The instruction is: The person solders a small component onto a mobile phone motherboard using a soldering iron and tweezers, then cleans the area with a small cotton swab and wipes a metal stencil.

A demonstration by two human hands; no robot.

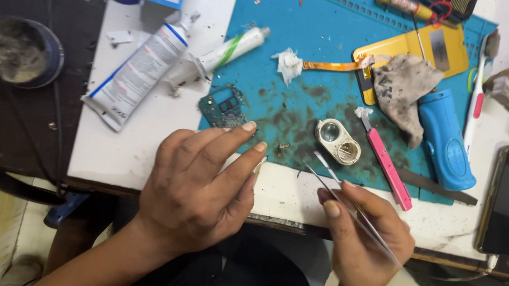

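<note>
Your right hand [365,239] pinches thin metal tweezers [353,209], its grip closed tight on them. Their long line runs from lower right up to upper left, and the tips point toward your left hand [200,185], which is very near. Your left hand's fingers [246,152] are pressed together at the worktop [132,144] edge, perhaps on something tiny; you cannot tell. A small circuit board [226,108] lies just above those fingertips, on the blue mat [312,36].
</note>
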